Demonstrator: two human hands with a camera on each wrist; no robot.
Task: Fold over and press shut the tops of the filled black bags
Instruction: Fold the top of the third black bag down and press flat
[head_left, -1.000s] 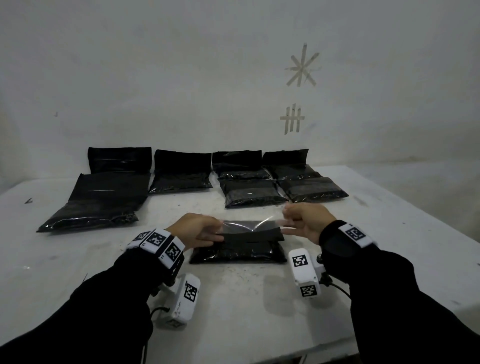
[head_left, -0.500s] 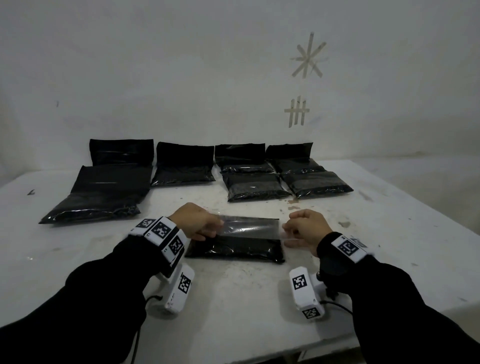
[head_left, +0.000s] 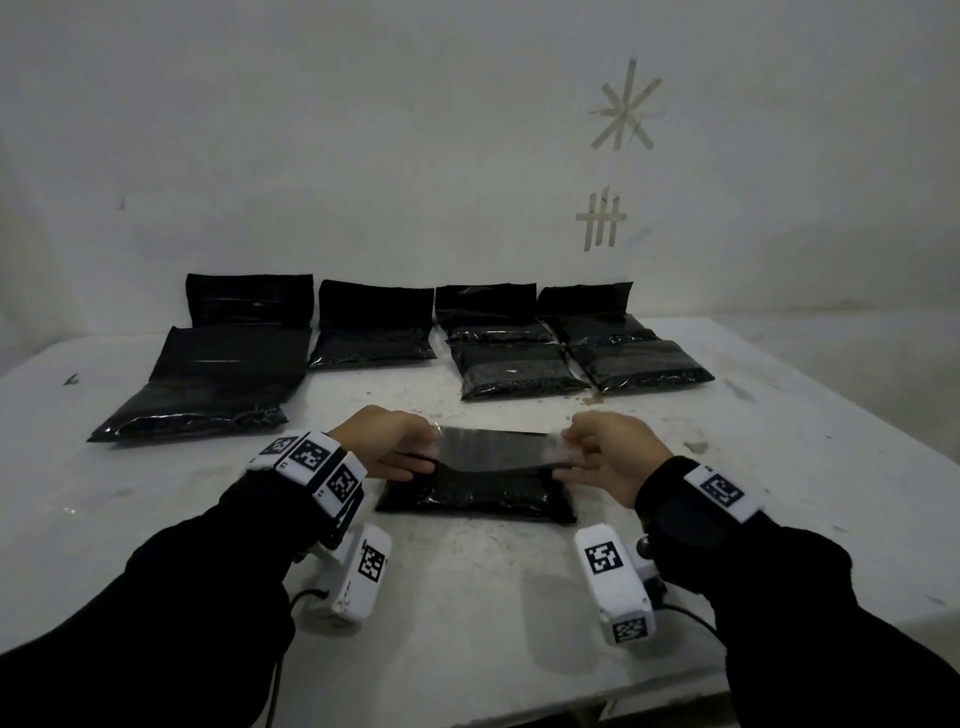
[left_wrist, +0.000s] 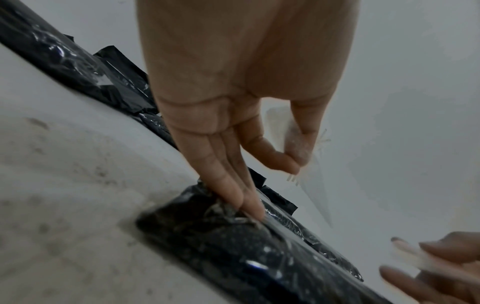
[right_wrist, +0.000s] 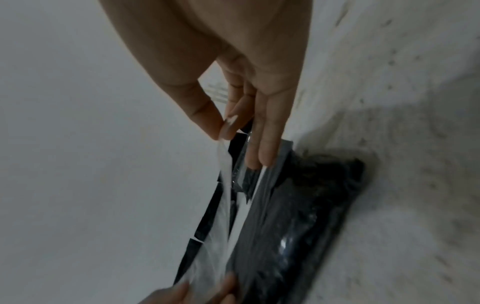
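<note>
On the white counter (head_left: 467, 597) a filled black bag (head_left: 475, 501) lies between the person's two hands. The head view shows the left hand (head_left: 387, 441) and right hand (head_left: 608, 457) stretching a clear flap (head_left: 498, 449) across the bag's top. Only the left wrist view shows how that hand divides: thumb and forefinger pinch the flap's corner (left_wrist: 296, 144) while the other fingers (left_wrist: 233, 185) press straight onto the bag. The right wrist view shows the same split. Seven more bags (head_left: 371, 327) lie by the wall.
</note>
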